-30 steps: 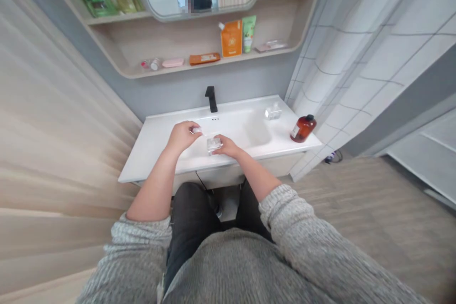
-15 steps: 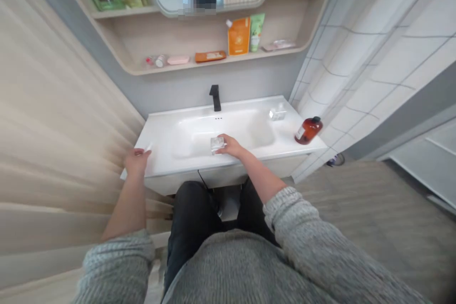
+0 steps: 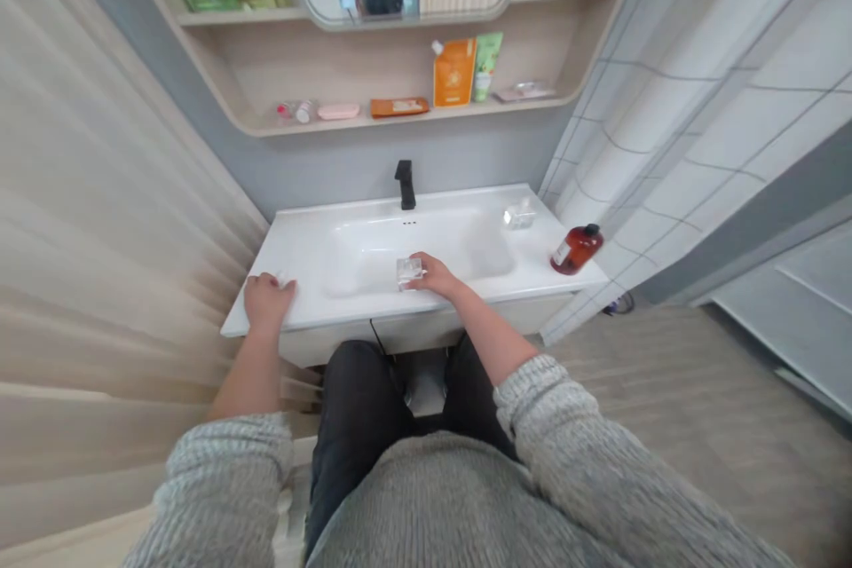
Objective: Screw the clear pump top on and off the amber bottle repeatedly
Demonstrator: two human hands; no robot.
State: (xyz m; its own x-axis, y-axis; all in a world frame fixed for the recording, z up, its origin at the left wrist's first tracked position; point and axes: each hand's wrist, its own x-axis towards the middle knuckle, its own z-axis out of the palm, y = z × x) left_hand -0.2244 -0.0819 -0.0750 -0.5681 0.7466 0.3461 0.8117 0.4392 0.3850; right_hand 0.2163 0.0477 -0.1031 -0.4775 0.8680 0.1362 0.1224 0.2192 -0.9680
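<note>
My right hand is closed around the side of a clear, square-cornered container and holds it over the front part of the white sink basin. My left hand is low over the left end of the white countertop, its fingers curled together. A small whitish piece shows at its fingertips; its kind is too small to make out. Another clear bottle stands at the basin's back right corner.
An amber bottle with a black cap stands on the right end of the counter. The black faucet rises behind the basin. Above, a shelf carries an orange pouch, a green tube and several small items. A curtain hangs at left.
My left hand has moved a little to the right, further over the counter. My right hand keeps the clear container in nearly the same place over the basin.
</note>
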